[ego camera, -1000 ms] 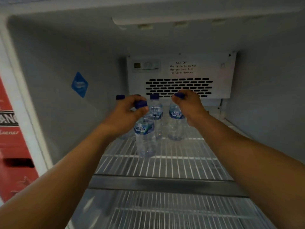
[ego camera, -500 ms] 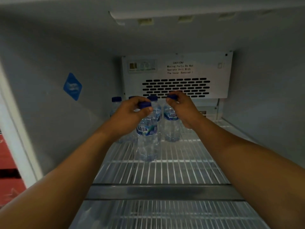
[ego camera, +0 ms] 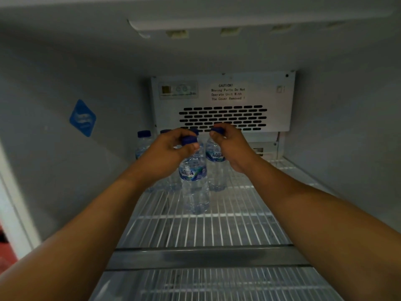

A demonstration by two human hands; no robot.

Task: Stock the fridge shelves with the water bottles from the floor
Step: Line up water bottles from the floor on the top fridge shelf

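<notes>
"Head view, largest item first: fridge (ego camera: pixel 54 83), grey inside, with a vented panel (ego camera: pixel 223 101) on the back wall."

"Next down?"

"Wire shelf (ego camera: pixel 238 224), white bars running front to back. The stock sits at its rear left."

"List the stock."

"Back bottles (ego camera: pixel 143 144): a short row against the rear wall, upright, blue-capped, partly hidden by the arm. Right bottle (ego camera: pixel 216 168): upright at the row's right end. Front bottle (ego camera: pixel 194 185): upright, just ahead of the row. Whether its base rests on the bars or hangs a hair above, I can't tell."

"Hands?"

"Left hand (ego camera: pixel 165 153): fingers and thumb pinched round the front bottle's cap (ego camera: pixel 189 140). Right hand (ego camera: pixel 234 146): fingertips curled over the right bottle's cap, grasping it from above."

"Handling notes?"

"They look full, so I'd say some weight for their size but an easy one-hand lift. The clear walls look thin and should dent if squeezed mid-body, and the plastic is smooth, so likely slippery. I'd take them at the cap and neck, which look the stiffest part. A narrow base on open bars could rock; set each one down square before letting go."
</notes>
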